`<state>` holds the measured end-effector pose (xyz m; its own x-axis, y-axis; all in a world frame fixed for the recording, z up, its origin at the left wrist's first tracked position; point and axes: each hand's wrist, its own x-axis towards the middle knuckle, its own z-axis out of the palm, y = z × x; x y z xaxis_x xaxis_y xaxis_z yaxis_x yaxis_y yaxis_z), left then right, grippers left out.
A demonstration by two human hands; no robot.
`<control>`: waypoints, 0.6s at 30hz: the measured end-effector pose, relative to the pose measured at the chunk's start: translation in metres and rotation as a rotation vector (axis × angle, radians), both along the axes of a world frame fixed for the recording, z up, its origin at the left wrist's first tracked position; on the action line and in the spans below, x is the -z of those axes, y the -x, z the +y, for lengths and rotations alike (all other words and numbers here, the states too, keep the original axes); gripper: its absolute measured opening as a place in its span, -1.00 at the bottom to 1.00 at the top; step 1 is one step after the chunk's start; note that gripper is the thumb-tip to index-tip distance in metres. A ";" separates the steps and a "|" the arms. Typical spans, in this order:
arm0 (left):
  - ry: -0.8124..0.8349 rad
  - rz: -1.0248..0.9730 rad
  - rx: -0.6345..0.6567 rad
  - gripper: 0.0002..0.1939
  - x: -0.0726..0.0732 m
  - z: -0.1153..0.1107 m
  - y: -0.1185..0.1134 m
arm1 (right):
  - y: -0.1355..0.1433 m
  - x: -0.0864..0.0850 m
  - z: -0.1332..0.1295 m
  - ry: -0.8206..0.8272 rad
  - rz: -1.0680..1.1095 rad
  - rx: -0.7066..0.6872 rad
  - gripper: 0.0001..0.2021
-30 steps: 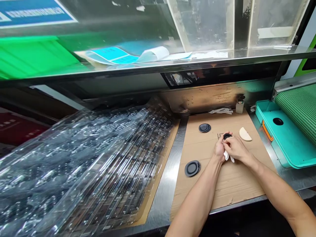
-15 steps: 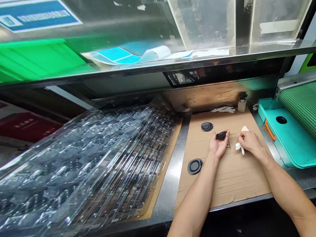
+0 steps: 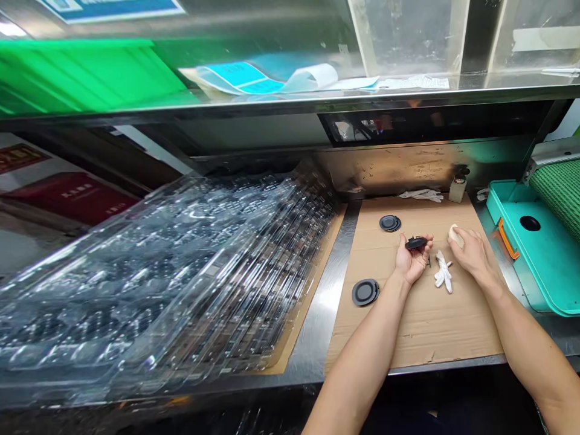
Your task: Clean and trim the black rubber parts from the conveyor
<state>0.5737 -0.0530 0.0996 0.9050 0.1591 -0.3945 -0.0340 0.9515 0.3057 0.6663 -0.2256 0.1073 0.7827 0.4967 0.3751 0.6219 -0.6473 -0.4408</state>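
My left hand (image 3: 410, 261) is palm up, its fingers curled round a black round plastic part (image 3: 415, 243) with small tabs on its upper edge. To its right, my right hand (image 3: 472, 251) grips a cream-white pad (image 3: 455, 236) at the fingertips; its exact kind is unclear. Between the hands a crumpled white glove (image 3: 443, 275) lies on the cardboard sheet (image 3: 444, 329). Left of my left hand are two small groups of dark round discs, the far discs (image 3: 389, 223) and the near discs (image 3: 365, 292), overlapping one another.
Stacked clear plastic trays (image 3: 190, 272) fill the left side. On the right stands a teal bin (image 3: 544, 260) with an orange latch, beside a green conveyor belt (image 3: 559, 190). A small bottle (image 3: 457, 188) and white gloves (image 3: 421, 194) sit at the back, under a metal shelf (image 3: 290, 104).
My right hand has come away from the white glove, rising slightly to the right with the cream-white pad. The black part is tilted differently in my left hand. The whole view has shifted.
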 end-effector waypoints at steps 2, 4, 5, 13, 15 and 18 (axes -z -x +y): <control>-0.103 0.002 -0.031 -0.29 0.003 -0.008 -0.003 | 0.012 -0.006 0.009 -0.127 -0.021 -0.089 -0.60; -0.248 0.006 -0.096 -0.35 0.008 -0.017 -0.005 | 0.030 -0.012 0.021 -0.169 -0.030 -0.197 -0.62; -0.317 0.006 -0.132 -0.37 0.009 -0.021 -0.005 | 0.039 -0.015 0.026 -0.166 -0.036 -0.256 -0.63; -0.413 0.026 -0.076 -0.25 0.008 -0.019 -0.004 | 0.044 -0.027 0.020 0.097 -0.076 -0.285 -0.69; -0.416 0.030 -0.053 -0.26 0.005 -0.014 -0.004 | 0.033 -0.030 0.009 0.186 -0.093 -0.073 -0.70; -0.397 0.008 -0.056 -0.30 0.001 -0.007 -0.004 | 0.029 -0.035 0.000 0.259 -0.143 0.111 -0.68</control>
